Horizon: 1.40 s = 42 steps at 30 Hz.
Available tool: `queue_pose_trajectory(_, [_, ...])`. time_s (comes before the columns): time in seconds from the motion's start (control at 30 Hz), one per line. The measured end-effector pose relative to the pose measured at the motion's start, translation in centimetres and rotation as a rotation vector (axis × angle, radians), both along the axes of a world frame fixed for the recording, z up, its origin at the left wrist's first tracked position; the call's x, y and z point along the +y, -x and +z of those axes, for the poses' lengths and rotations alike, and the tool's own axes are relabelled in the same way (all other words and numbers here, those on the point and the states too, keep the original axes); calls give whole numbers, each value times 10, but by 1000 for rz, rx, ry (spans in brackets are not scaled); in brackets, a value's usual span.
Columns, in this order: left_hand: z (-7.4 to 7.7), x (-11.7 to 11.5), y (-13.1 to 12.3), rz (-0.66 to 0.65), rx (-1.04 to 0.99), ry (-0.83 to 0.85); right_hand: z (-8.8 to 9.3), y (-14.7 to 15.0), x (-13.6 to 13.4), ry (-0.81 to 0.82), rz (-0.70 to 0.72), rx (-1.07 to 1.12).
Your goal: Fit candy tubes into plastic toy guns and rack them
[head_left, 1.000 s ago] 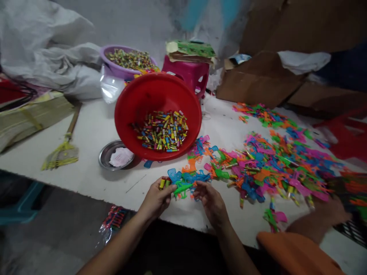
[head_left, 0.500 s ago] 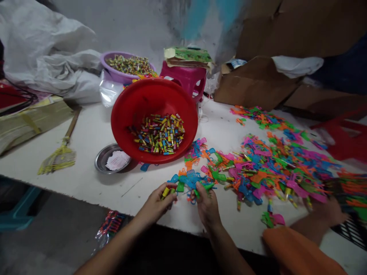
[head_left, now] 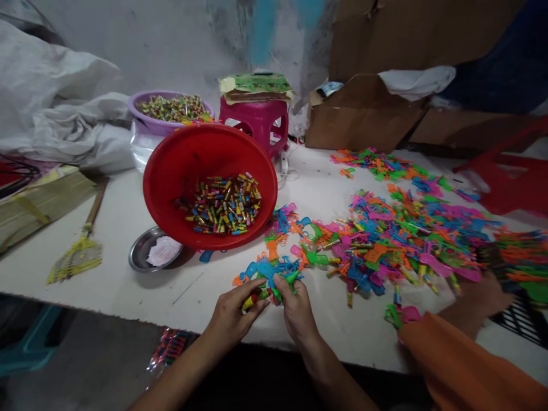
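Observation:
My left hand pinches a small yellow tube at the near edge of the white table. My right hand is closed on a green plastic toy piece, and the two hands meet with the tube's end against that piece. Just beyond my fingers lie blue and orange toy pieces. A tilted red basin holding several small coloured tubes stands behind my hands.
A wide heap of coloured plastic toy pieces covers the table's right side. Another person's hand in an orange sleeve reaches into it. A metal dish, a broom, a purple basin, a pink stool and cardboard boxes stand around.
My right hand picked the green piece out of the pile and drew it back. My hands came together, bringing the yellow tube against the piece.

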<state>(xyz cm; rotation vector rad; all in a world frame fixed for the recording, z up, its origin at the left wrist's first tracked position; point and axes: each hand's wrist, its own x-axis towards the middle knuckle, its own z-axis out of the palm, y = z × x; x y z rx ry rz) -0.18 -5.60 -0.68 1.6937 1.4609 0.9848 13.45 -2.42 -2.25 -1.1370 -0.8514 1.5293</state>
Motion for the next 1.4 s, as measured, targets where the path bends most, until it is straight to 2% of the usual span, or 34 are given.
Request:
queue_pose_trajectory(0.23, [-5, 0, 2, -89, 148, -126, -3, -2, -2, -35, 30, -101])
queue_pose_trajectory(0.47, [1, 1, 11, -105, 127, -75, 5, -2, -2, -59, 64, -260])
queue_pose_trajectory(0.7, [5, 1, 25, -161, 176, -28, 0, 11, -2, -52, 73, -144])
queue_pose_trajectory(0.9, [6, -1, 29, -188, 194, -19, 0, 14, -2, -74, 117, -233])
queue_pose_trajectory(1.13, [-6, -4, 19, -179, 314, -124, 4, 3, -1, 5, 203, -230])
queue_pose_trajectory(1.3, [-17, -2, 3, -94, 189, -117, 1, -3, 1, 3, 228, -277])
queue_pose_trajectory(1.4, [-18, 5, 8, -95, 71, -49, 2, -22, 11, 60, 227, -300])
